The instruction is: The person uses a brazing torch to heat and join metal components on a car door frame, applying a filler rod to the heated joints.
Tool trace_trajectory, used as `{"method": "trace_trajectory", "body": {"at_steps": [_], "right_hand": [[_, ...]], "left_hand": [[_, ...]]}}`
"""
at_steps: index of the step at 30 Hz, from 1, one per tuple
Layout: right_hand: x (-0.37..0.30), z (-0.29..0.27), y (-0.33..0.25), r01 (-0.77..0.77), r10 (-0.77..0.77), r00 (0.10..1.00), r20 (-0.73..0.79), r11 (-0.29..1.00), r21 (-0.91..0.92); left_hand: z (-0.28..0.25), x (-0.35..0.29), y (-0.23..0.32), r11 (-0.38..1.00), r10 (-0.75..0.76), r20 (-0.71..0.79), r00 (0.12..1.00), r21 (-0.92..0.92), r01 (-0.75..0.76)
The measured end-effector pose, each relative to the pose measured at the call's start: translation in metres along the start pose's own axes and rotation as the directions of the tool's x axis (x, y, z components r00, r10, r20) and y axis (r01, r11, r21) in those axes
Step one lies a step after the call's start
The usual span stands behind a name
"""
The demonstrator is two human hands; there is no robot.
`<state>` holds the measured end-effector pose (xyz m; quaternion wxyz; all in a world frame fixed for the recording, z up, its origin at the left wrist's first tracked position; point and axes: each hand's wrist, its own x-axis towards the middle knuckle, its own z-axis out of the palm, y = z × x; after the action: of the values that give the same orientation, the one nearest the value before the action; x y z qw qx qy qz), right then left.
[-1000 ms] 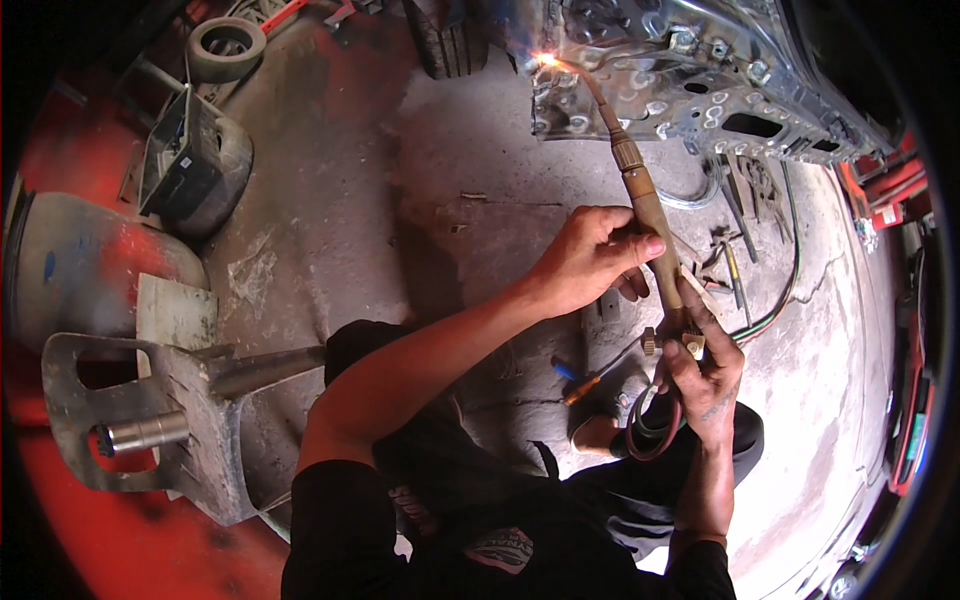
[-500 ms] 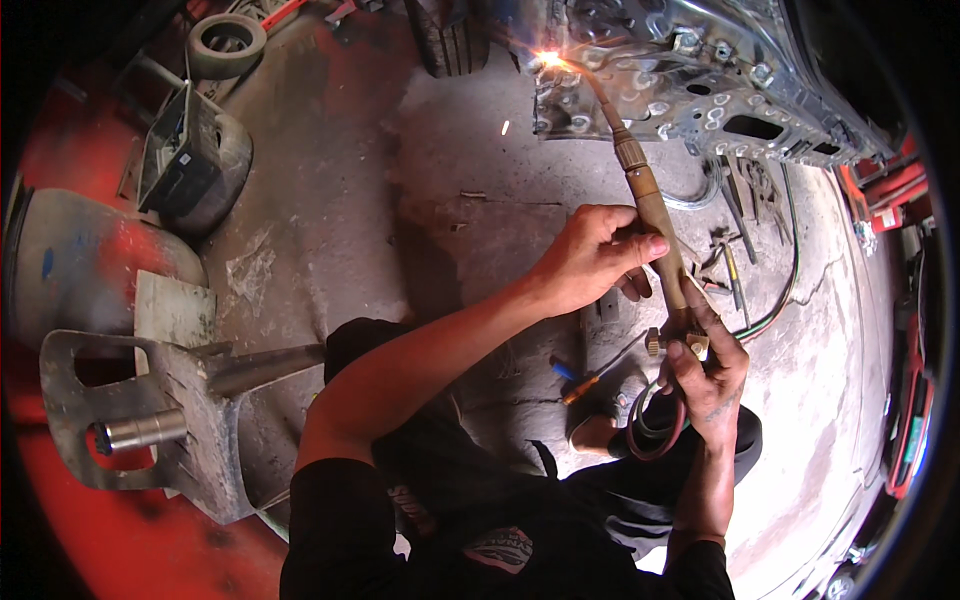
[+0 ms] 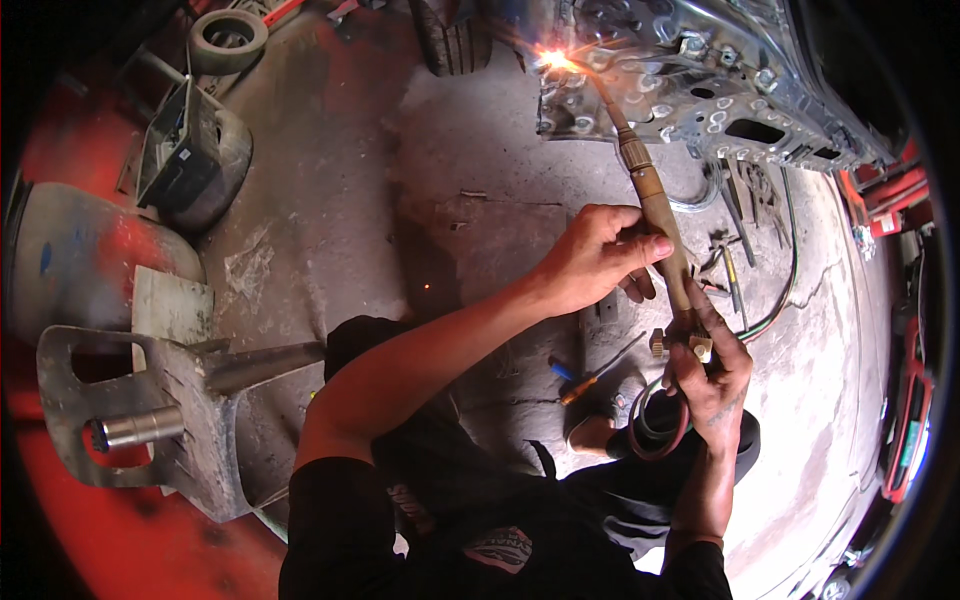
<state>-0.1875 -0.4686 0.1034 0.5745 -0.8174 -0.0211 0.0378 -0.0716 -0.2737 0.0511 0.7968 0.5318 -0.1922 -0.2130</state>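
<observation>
While the concrete floor [image 3: 330,180] filled most of the view, the car door panel [image 3: 700,90] lay across its upper right, inner face up, cut off by the frame edge. A grey gas cylinder [image 3: 80,260] lay at the far left beside a steel bracket [image 3: 150,420]. The gas torch [image 3: 655,205] ran from the hands up to the panel's near corner, where its flame [image 3: 555,60] burned on the metal. The left hand [image 3: 595,255] was wrapped closed around the brass handle at mid-length. The right hand [image 3: 715,365] pinched the valve end, where the hoses [image 3: 655,425] looped. Judged from this, heating of the corner was under way; the next move would call for steady tip distance and slow travel. Glare hid the heated spot, and the loose tools [image 3: 735,270] beyond were indistinct.
</observation>
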Motion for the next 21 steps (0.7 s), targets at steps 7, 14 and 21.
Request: {"method": "trace_trajectory", "body": {"at_steps": [7, 14, 21], "right_hand": [[0.001, 0.001, 0.003, 0.064, -0.067, 0.996, -0.050, 0.996, -0.055], [0.002, 0.000, -0.009, 0.083, -0.091, 0.994, -0.062, 0.988, -0.128], [0.001, -0.001, -0.017, 0.094, -0.102, 0.993, -0.060, 0.988, -0.126]], "left_hand": [[0.000, 0.001, 0.000, 0.999, 0.011, 0.012, 1.000, -0.030, -0.011], [0.003, 0.001, 0.005, 0.998, 0.007, 0.020, 1.000, -0.055, -0.006], [0.003, -0.001, 0.013, 0.998, 0.039, 0.034, 0.999, -0.043, -0.038]]}}
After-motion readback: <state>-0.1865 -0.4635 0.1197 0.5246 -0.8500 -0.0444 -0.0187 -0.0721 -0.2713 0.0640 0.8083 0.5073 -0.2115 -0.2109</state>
